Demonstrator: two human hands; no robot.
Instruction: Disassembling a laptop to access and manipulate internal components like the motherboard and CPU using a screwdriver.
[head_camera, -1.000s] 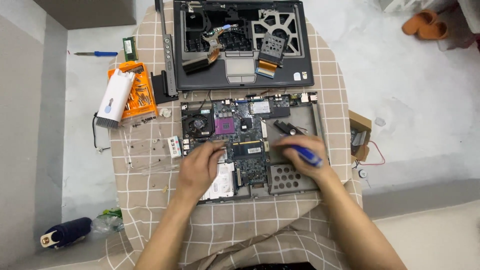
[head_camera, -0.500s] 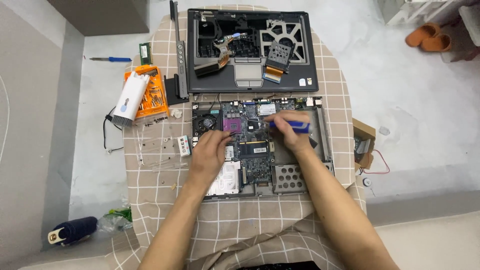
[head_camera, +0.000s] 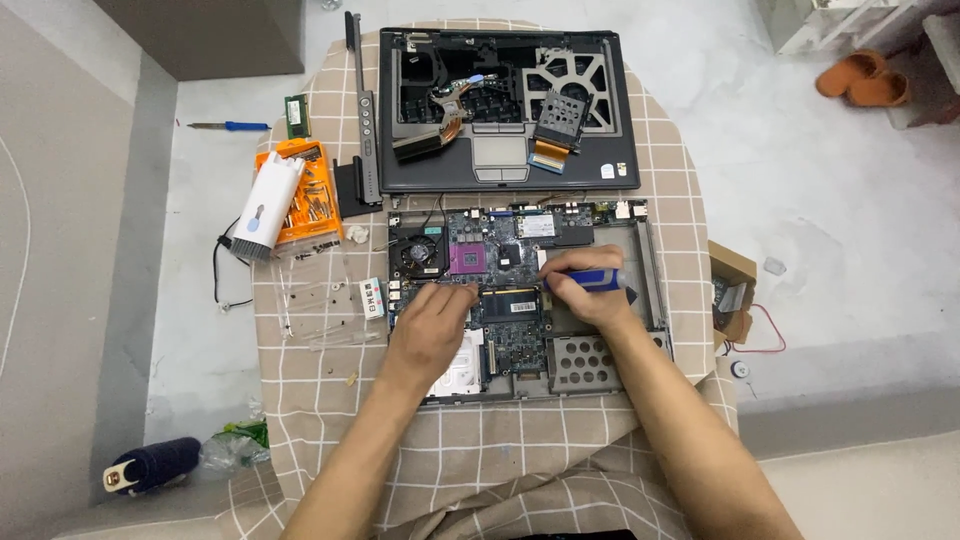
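Observation:
An opened laptop base (head_camera: 650, 250) lies on a checked cloth, its green motherboard (head_camera: 490, 250) bare, with a round fan (head_camera: 418, 255) at the left. My left hand (head_camera: 430, 325) rests flat on the board's lower left, fingers over the area beside the memory slot. My right hand (head_camera: 585, 290) grips a blue-handled screwdriver (head_camera: 598, 281), lying sideways with its tip pointing left onto the board's middle. The removed dark top cover (head_camera: 505, 105) sits behind, underside up.
An orange bit set (head_camera: 312, 195) with a white cylinder tool (head_camera: 265, 205) lies left. A clear plastic lid (head_camera: 325, 300) and a small white part (head_camera: 372, 297) sit beside the base. A blue screwdriver (head_camera: 230, 126) lies on the floor, a cardboard box (head_camera: 732, 290) at the right.
My right hand has carried the screwdriver up from the base's lower right corner to the board's middle. My left hand slid slightly up. The camera shifted down and right.

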